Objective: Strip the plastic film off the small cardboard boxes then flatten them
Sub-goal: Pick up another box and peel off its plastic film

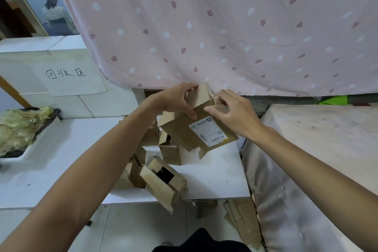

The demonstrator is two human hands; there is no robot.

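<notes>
**Far left:** heap of crumpled film point(20, 127), yellowish, in a dark-lined tray on the white table point(61, 149); judged to be the discard pile. Behind it is a paper sign point(69, 80) with handwritten characters. Beyond, a person point(54, 10) stands with their back turned.

**Centre left:** left hand point(173, 98), fingers curled over the far top edge of the cardboard box point(180, 133), thumb pressed on its near face. A firm hold.

**Centre:** the box, held tilted in the air above the table's far right part. Its shipping label point(208, 131) faces up and its lower flaps hang loose.

**Centre right:** right hand point(231, 112), fingertips pinched narrow at the box's upper right edge, apparently on a clear film strip point(213, 98). The strip is too small to make out fully.

**Step in hand, as judged:** stripping film from this box; flattening not yet done. The next move calls for a steady pull along the edge while the left hand braces, then pressing the box flat.

**Below:** opened boxes point(163, 182) piled on the table directly under the work, crowding any set-down space.

**Near right:** flattened cardboard point(241, 221) on the floor beside a covered surface point(317, 149).

**Behind all:** pink patterned curtain point(225, 26), its hem close behind the box; a possible snag.
</notes>
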